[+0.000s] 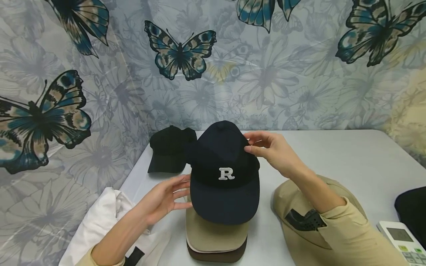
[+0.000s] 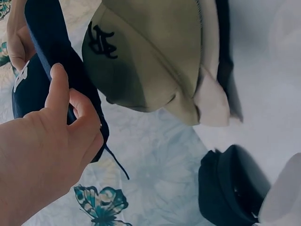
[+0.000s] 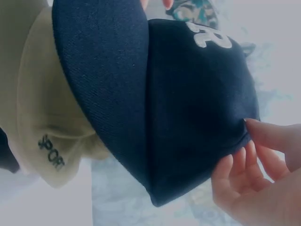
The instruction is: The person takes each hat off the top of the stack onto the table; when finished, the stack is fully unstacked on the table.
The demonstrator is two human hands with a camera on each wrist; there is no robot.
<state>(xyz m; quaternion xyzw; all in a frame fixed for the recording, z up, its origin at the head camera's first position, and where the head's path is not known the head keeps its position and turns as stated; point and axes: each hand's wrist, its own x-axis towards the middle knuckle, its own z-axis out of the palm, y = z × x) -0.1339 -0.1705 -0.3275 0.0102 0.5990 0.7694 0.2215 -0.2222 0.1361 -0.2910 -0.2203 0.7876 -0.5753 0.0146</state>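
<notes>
A navy cap with a white "R" [image 1: 223, 173] sits on top of a stack of caps on the white table [image 1: 349, 159]. Under it lie a beige cap [image 1: 213, 232] and a brown one [image 1: 216, 255]. My left hand [image 1: 171, 195] holds the left edge of the navy brim [image 2: 51, 42], with thumb and fingers against it [image 2: 70, 103]. My right hand [image 1: 264, 147] pinches the right rear of the crown [image 3: 188, 103], fingertips [image 3: 226, 165] at the fabric's edge. The beige cap [image 3: 42, 117] carries dark lettering on its side [image 2: 155, 56].
A black cap [image 1: 169, 147] lies at the back left. A khaki cap [image 1: 289, 199] sits under my right forearm. White cloth [image 1: 103, 218] is bunched at the near left. A white remote [image 1: 401, 240] and a dark item [image 1: 412, 210] are at the right edge. A butterfly-print curtain hangs behind.
</notes>
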